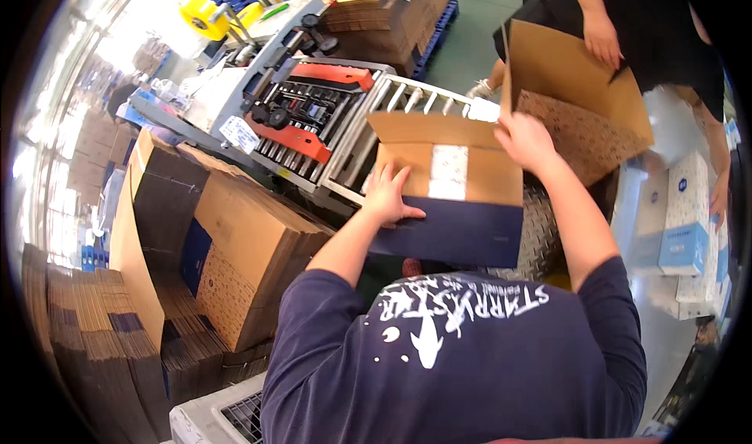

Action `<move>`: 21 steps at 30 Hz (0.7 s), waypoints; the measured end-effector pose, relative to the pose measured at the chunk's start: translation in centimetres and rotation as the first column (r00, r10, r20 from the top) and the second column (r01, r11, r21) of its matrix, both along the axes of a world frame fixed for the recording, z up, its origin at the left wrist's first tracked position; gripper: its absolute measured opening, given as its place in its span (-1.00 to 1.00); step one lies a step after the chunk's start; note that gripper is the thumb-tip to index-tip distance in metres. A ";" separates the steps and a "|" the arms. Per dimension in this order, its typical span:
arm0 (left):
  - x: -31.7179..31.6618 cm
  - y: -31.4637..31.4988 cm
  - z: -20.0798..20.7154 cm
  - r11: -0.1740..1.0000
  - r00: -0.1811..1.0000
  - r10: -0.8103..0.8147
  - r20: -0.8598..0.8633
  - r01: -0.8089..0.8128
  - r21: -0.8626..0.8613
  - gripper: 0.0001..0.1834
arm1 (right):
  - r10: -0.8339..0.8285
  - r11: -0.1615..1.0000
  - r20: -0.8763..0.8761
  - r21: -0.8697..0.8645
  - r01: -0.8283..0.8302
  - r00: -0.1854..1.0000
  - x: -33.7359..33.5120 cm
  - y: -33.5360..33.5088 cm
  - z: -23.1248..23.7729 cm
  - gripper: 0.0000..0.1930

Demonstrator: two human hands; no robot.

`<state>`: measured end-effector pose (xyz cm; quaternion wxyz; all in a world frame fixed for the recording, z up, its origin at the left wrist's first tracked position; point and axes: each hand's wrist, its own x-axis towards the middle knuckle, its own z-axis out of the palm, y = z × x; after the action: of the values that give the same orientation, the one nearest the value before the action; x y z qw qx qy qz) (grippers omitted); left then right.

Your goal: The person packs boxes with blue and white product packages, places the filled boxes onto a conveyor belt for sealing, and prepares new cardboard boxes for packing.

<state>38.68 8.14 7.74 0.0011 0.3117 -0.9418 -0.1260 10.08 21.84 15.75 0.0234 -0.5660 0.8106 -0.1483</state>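
Cardboard box (462, 221), one; two hands (385, 197) (526, 142) apparently touching it.

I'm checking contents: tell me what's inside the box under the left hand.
In the box, a white patterned item shows between brown flaps. Whatever lies beneath the flaps and that item is covered.

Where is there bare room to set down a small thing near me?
Bare rollers show between the orange guide and the blue-brown box; a worktop patch, between the right sleeve and white cartons. Crowded: the left side, with folded cardboard, and around the right hand, beside the open brown box.
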 end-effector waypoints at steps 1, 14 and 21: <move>1.5 -0.6 -0.5 0.998 0.998 0.056 -0.031 -0.056 -0.007 0.13 | 0.048 0.996 0.041 0.080 -0.051 0.998 1.2 0.9 -0.2 -0.76; -9.3 -20.1 -4.1 0.749 0.957 0.053 -0.285 0.150 0.646 -0.25 | -0.188 0.513 0.959 -0.088 0.854 0.212 7.0 0.6 -15.4 -0.36; -9.6 -33.4 -2.8 0.997 0.959 -0.040 -0.282 0.018 -0.078 -0.32 | 0.036 0.503 0.994 0.074 0.861 -0.107 8.7 -16.0 -15.5 -0.37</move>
<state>29.04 -25.27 4.96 0.1458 0.2764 -0.9404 -0.1343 18.76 5.87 0.26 0.2925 0.0564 0.6016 -0.7411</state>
